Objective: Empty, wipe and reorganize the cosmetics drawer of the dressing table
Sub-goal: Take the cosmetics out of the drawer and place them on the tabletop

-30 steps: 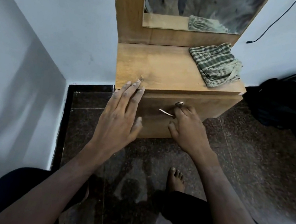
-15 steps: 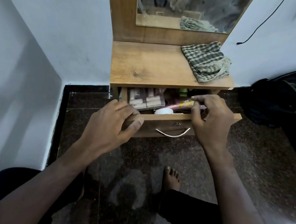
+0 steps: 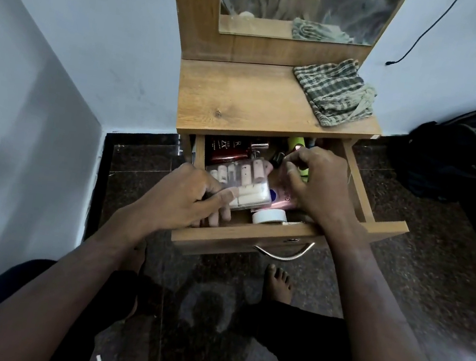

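Note:
The wooden drawer (image 3: 252, 238) of the dressing table (image 3: 243, 94) stands pulled far out. Inside lie a clear case of pale tubes (image 3: 248, 183), a dark red box (image 3: 229, 148), a pink tube (image 3: 285, 198), a white round jar (image 3: 270, 216) and a yellow-green bottle (image 3: 296, 142). My left hand (image 3: 184, 197) grips the near left end of the clear case, thumb on top. My right hand (image 3: 319, 186) reaches into the right half with fingers curled over the pink tube; what it holds is hidden.
A checked cloth (image 3: 336, 93) lies on the tabletop's right side below the mirror (image 3: 306, 5). A white wall (image 3: 23, 117) closes the left side. Black bags (image 3: 475, 154) sit on the floor at right. My bare foot (image 3: 277, 282) stands under the drawer handle (image 3: 284, 253).
The drawer went from closed to pulled far out. My left hand moved from the drawer front onto the clear case, and my right hand went deeper among the items.

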Available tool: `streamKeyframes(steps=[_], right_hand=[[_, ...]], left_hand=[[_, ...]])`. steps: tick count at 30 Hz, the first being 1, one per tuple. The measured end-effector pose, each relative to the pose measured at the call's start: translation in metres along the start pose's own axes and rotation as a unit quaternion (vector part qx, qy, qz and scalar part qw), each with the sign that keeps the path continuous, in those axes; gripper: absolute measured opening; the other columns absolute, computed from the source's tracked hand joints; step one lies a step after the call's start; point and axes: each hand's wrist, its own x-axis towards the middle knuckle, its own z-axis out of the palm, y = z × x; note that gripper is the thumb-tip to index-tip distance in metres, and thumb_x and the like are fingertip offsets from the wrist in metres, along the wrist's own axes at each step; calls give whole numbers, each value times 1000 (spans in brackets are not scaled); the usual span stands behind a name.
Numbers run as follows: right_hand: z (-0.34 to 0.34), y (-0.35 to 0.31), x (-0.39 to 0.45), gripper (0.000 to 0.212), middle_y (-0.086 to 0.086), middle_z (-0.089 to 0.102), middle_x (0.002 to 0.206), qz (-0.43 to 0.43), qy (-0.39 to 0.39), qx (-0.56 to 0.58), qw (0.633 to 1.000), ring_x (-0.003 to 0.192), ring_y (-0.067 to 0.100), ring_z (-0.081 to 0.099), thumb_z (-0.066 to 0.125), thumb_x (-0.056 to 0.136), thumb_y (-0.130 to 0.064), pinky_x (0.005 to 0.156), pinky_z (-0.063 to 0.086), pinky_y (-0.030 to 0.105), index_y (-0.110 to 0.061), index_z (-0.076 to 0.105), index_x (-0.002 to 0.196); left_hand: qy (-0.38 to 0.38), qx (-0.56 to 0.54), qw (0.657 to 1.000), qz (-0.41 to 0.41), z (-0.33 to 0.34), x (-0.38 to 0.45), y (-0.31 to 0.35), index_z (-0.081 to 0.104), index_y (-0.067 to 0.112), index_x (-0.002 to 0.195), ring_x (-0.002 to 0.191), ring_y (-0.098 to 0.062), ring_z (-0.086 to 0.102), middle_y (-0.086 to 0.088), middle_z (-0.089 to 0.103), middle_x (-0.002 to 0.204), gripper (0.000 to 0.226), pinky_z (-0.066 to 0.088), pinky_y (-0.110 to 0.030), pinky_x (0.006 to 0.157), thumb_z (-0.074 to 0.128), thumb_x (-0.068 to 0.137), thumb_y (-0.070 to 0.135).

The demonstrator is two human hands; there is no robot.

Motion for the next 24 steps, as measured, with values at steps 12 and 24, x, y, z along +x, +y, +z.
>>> streamKeyframes(steps=[12,24], right_hand=[[-5,0,-44,6,0,73,88,13,-110,-1,994,79,12,58,78,92,-21,74,43,25,-17,79,96],[-14,-15,-63,18,-3,70,84,32,-135,-2,990,78,13,60,68,100,-31,73,49,30,-16,76,98]], left_hand=[[-61,383,921,-44,15,13,4,24,32,166,150,-19,28,8,36,165,118,30,-53,114,36,70,100],[-88,435,895,-53,27,10,16,26,31,163,146,-26,29,-1,35,162,124,34,-57,110,50,66,103]])
